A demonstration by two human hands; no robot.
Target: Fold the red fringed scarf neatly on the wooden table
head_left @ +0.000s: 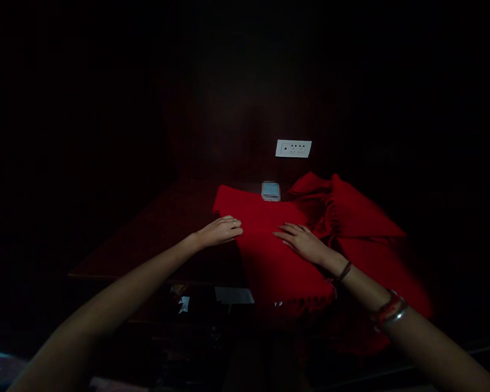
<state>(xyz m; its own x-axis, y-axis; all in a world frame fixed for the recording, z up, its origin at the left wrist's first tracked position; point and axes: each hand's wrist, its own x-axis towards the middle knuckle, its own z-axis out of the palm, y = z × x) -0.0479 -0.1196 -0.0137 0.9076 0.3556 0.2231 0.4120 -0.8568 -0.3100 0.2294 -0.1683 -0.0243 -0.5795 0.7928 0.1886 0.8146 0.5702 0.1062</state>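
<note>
Head view. Item: red fringed woollen cloth (pixel 269 256), on the dark wooden desk (pixel 163 228).

- Lie: the flat folded panel runs from the far edge to the near edge. Its fringe hangs over the near edge, and a bunched remainder is heaped toward the right side.
- Left hand (pixel 220 230): at the panel's left edge, touching it, fingers curled. Cannot tell whether it pinches or only presses.
- Right hand (pixel 304 242): released, palm flat on the panel's middle, fingers pointing left toward the other hand. The cloth lies between and under both.
- Also present: small pale box (pixel 270 190) at the far edge; white socket plate (pixel 293 148) on the wall; white paper sheet (pixel 233 294) below the near edge.
</note>
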